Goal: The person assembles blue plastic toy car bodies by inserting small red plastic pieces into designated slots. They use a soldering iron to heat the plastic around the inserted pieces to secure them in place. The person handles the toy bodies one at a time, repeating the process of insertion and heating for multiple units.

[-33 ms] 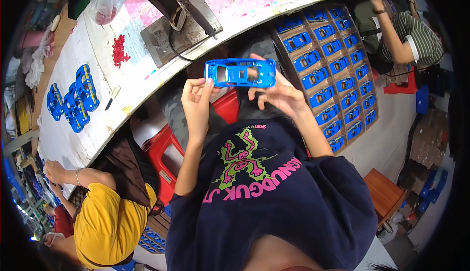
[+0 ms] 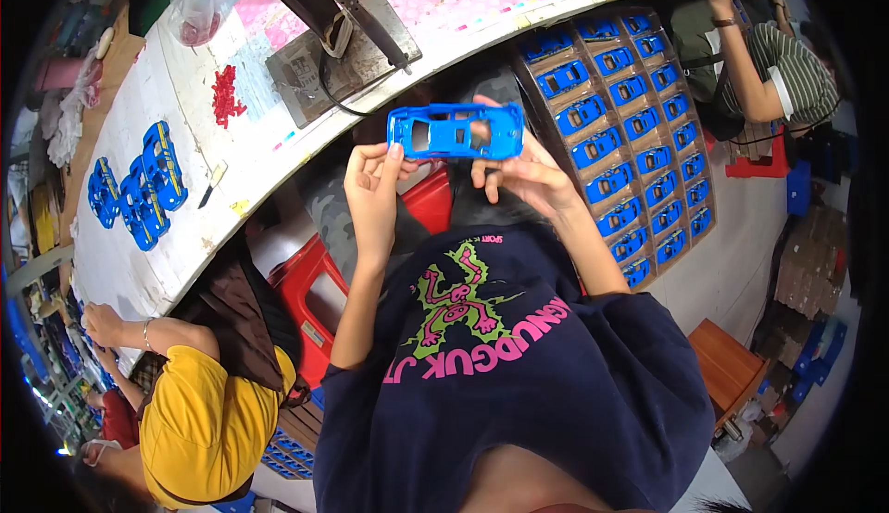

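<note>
A shiny blue toy car body (image 2: 448, 133), with open window gaps, is held level in front of my lap, just off the table edge. My left hand (image 2: 375, 184) pinches its left end between thumb and fingers. At the other end, my right hand (image 2: 537, 175) grips the car body from behind and below; part of its fingers is hidden by the shell, and one shows through a window gap. On the table at left lie several more blue car bodies (image 2: 141, 198) with yellow stripes.
A divided tray (image 2: 604, 87) of blue car bodies stands at my right. On the white table (image 2: 185, 263) are small red parts (image 2: 225, 96), a knife (image 2: 212, 186) and a metal-based machine (image 2: 296, 73). A person in yellow (image 2: 208, 411) sits left; another in stripes (image 2: 796, 73) works far right.
The car body has tipped slightly and its near side has risen a little. My right fingers have shifted slightly around its end. The striped-sleeved person's raised hand has moved.
</note>
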Demonstrator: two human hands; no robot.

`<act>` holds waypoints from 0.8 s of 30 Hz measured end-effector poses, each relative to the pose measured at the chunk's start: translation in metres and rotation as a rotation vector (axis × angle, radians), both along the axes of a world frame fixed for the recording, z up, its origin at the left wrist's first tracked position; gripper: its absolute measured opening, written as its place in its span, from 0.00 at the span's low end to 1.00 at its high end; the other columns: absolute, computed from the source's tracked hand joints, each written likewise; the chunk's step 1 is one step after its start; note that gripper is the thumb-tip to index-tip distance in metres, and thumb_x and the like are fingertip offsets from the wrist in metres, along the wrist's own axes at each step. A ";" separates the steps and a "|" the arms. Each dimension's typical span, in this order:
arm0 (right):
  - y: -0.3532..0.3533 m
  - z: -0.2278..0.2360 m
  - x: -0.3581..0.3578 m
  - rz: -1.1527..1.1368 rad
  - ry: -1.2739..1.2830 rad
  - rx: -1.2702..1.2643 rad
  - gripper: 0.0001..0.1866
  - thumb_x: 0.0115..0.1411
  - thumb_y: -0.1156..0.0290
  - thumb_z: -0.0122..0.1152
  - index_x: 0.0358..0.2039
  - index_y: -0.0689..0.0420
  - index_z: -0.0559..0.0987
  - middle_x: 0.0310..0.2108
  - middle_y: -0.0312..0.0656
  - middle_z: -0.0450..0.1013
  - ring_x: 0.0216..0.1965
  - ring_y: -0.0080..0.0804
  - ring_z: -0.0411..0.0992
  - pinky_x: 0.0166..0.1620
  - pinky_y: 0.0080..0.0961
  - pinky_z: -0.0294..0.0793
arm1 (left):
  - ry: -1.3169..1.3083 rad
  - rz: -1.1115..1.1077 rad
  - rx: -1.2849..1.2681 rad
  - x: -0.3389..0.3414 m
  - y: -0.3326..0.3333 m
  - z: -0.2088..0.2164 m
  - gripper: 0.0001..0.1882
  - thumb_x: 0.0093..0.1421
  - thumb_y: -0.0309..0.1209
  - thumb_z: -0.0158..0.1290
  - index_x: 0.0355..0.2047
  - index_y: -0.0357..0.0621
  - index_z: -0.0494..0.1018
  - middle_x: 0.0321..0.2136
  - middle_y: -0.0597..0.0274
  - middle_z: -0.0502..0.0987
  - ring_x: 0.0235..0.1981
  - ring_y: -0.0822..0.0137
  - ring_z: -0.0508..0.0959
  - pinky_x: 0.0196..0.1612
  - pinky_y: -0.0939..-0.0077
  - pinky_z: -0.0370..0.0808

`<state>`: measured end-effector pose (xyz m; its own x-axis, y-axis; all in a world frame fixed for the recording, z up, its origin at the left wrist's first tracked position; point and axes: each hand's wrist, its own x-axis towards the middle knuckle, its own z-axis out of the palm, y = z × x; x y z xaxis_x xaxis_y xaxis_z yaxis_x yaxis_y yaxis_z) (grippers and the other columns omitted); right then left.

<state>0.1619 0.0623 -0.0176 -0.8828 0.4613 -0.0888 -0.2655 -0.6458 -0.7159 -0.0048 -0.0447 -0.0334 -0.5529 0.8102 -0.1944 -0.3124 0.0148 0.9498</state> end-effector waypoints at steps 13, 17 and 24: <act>0.028 0.026 -0.045 -0.472 -0.242 0.453 0.26 0.46 0.78 0.61 0.45 0.62 0.62 0.37 0.39 0.65 0.30 0.18 0.67 0.31 0.13 0.69 | -0.193 0.042 0.153 -0.001 0.032 0.031 0.16 0.60 0.31 0.35 0.43 0.31 0.61 0.32 0.59 0.68 0.32 0.75 0.67 0.34 0.82 0.64; 0.030 0.035 -0.049 -0.562 -0.254 0.686 0.30 0.43 0.75 0.65 0.46 0.63 0.62 0.34 0.38 0.67 0.37 0.21 0.67 0.41 0.19 0.68 | -0.173 0.018 0.169 -0.005 0.036 0.028 0.22 0.59 0.36 0.33 0.45 0.27 0.60 0.27 0.63 0.64 0.29 0.73 0.64 0.33 0.81 0.60; 0.032 0.057 -0.050 -0.618 -0.325 1.110 0.31 0.37 0.72 0.68 0.42 0.63 0.65 0.37 0.42 0.69 0.39 0.25 0.68 0.41 0.20 0.68 | -0.268 0.009 0.252 -0.005 0.041 0.033 0.25 0.58 0.37 0.31 0.45 0.25 0.60 0.27 0.62 0.63 0.30 0.72 0.63 0.32 0.81 0.60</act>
<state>0.1122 0.0940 0.0396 -0.5107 0.7440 0.4309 -0.0191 0.4912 -0.8709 -0.0101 -0.0042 -0.0002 -0.5170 0.8464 -0.1280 -0.5496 -0.2136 0.8077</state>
